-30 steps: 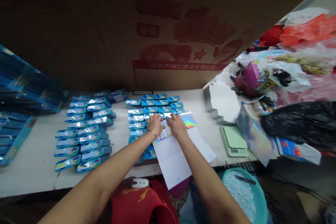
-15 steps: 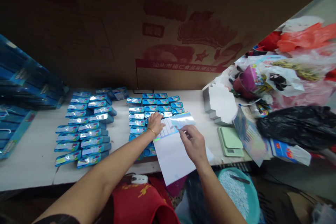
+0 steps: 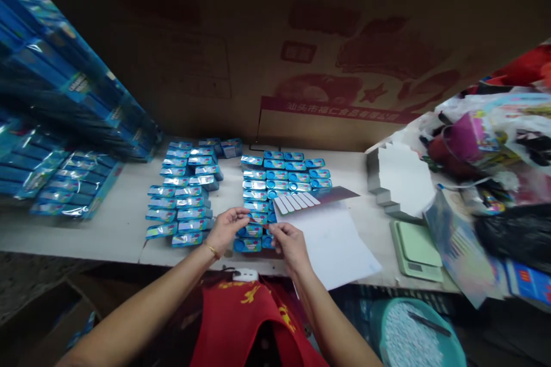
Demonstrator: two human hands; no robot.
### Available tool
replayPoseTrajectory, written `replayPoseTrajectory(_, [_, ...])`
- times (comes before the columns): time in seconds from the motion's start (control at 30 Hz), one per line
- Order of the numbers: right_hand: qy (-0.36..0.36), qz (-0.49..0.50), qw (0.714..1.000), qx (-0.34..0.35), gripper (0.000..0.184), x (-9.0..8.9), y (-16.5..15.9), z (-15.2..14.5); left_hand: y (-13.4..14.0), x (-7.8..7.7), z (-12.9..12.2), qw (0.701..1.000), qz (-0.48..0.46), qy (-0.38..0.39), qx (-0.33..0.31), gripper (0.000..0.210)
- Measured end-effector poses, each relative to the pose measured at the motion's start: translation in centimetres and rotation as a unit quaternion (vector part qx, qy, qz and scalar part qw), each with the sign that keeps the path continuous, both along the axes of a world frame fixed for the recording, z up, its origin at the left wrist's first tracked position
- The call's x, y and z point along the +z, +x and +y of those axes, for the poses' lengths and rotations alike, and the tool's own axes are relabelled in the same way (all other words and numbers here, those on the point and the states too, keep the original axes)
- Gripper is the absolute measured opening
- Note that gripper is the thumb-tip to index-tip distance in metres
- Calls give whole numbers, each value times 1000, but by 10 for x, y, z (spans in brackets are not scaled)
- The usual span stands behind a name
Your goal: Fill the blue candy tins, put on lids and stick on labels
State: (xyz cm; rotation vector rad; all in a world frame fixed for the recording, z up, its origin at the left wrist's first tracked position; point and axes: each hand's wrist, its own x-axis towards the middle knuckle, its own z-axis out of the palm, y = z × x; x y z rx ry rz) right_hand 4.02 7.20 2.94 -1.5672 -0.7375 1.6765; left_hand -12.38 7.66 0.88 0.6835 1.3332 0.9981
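My left hand (image 3: 229, 230) is over the near left part of a block of small blue boxes (image 3: 258, 206). Its thumb and fingertips are pinched together, and what they hold is too small to tell. Just to the right, my right hand (image 3: 291, 245) is also pinched, its fingertips turned toward the left ones; a thin piece between them cannot be made out. Beside and partly under the right hand lies a sheet of white strip-shaped stickers (image 3: 297, 202) with a shiny backing, on top of white paper (image 3: 340, 246) that reaches over the table edge.
More blue boxes (image 3: 189, 215) stand in rows to the left, with tall packed stacks (image 3: 86, 80) beyond. A large cardboard carton (image 3: 215, 69) walls off the back. At right are stacked white card pieces (image 3: 404, 178), a green scale (image 3: 415, 246) and a teal basin (image 3: 458, 350) of pale pellets.
Both hands have moved off the sticker sheet toward the near boxes and come close together. My left hand has let go of the sheet, which now lies flat. The view has swung left.
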Motion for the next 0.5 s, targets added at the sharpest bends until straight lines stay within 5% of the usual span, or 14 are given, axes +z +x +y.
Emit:
replayPoseTrajectory(0.27, [73,-149,985,40,29,-49,-41,12,-32,-38,-5,995,30,-18,89,31])
replayPoseTrajectory(0.5, [144,-371,908,135,25,-62,-39,18,-27,-74,6,996,52,-19,69,32])
